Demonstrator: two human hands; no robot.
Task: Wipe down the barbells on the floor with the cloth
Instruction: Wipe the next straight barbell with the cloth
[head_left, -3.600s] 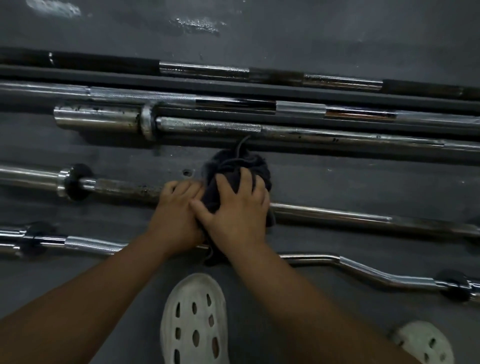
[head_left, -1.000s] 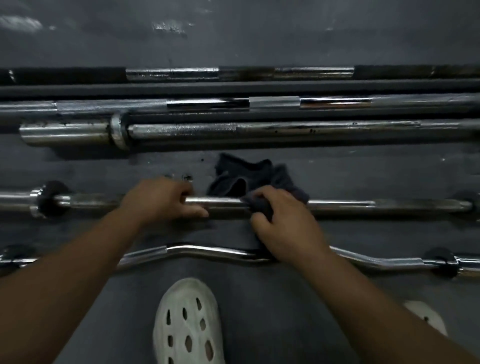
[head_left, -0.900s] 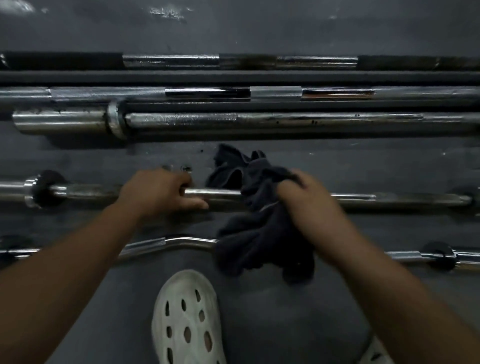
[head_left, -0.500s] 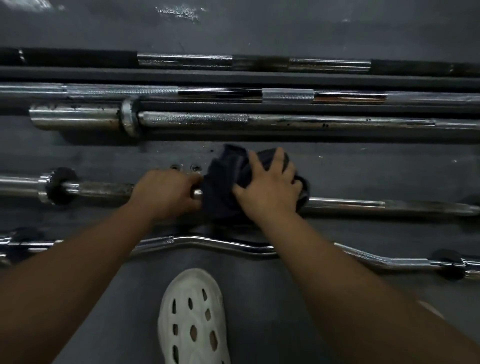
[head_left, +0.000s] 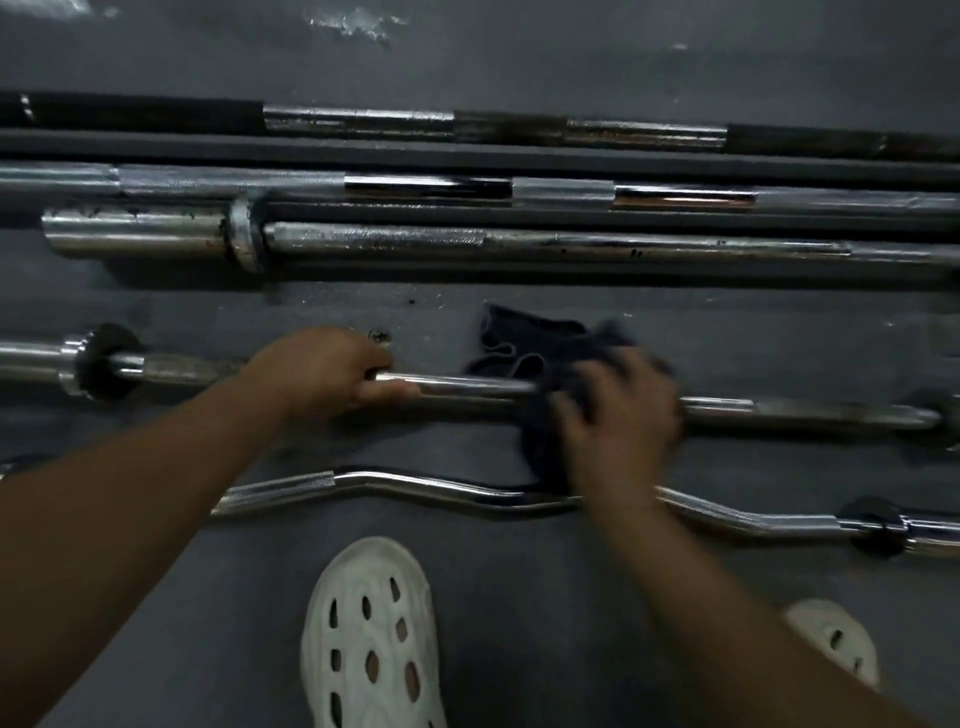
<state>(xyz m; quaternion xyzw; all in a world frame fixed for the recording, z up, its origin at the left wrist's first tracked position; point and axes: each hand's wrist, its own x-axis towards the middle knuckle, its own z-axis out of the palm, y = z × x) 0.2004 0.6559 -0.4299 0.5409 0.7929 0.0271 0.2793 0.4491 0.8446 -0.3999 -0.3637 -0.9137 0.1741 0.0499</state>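
White perforated clog (head_left: 369, 639) nearest. Beyond it, a wavy chrome curl bar (head_left: 415, 488) on the dull rubber floor (head_left: 519, 597). Next, the straight barbell (head_left: 467, 387): left hand (head_left: 327, 371) curled tight round it. Right hand (head_left: 618, 421) was blurred on the dark, limp cloth (head_left: 535, 358); wrapped or flat, couldn't tell. Cloth had slid rightward away from the left hand, baring bright shaft, so the stroke was advancing. Farthest, knurled, rust-flecked bars (head_left: 571, 249) likely remained.

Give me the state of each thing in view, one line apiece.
left hand, grips the straight barbell.
right hand, on the cloth over that bar; blurred, grip unclear.
cloth, bunched, draped over the straight barbell.
straight barbell, on the floor, held at mid-shaft.
curl bar, on the floor nearest the white shoe.
far barbells, lying side by side.
white shoe, flat on the floor.
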